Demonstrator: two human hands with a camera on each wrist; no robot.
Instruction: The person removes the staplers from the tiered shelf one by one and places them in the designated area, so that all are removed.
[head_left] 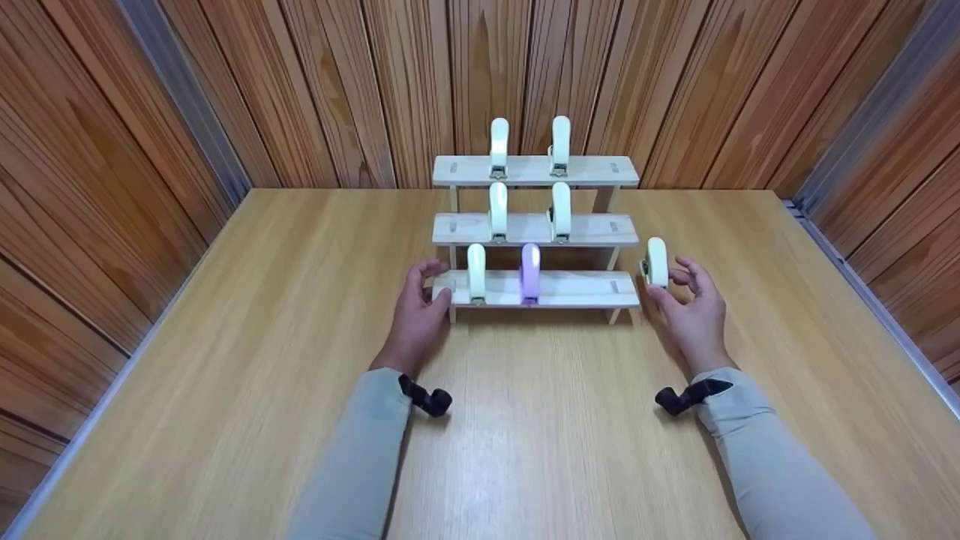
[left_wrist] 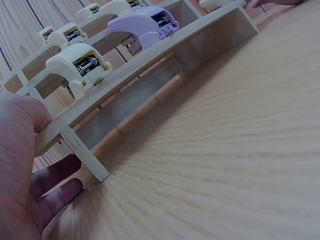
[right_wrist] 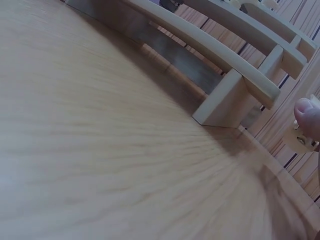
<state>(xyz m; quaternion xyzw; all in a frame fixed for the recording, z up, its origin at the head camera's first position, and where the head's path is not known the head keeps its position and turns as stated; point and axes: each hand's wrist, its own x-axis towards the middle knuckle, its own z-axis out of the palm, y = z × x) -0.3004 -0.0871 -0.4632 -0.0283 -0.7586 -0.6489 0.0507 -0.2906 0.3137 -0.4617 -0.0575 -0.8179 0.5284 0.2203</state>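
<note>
- Standing on one table (head_left: 517,465): one three-tier rack (head_left: 589,287).
- On the rack's top tier, two pale punch-like tools (head_left: 499,142); on its middle tier, two more.
- On its bottom tier, one pale tool (head_left: 476,270) and, right of that, one purple tool (head_left: 530,270).
- Just right of the rack, apart from it, a seventh tool (head_left: 657,260), pale, pinched between thumb and fingers of the right hand (head_left: 696,311).
- At the rack's left end, bottom tier gripped by curled thumb and fingers of the left hand (head_left: 417,315).
</note>
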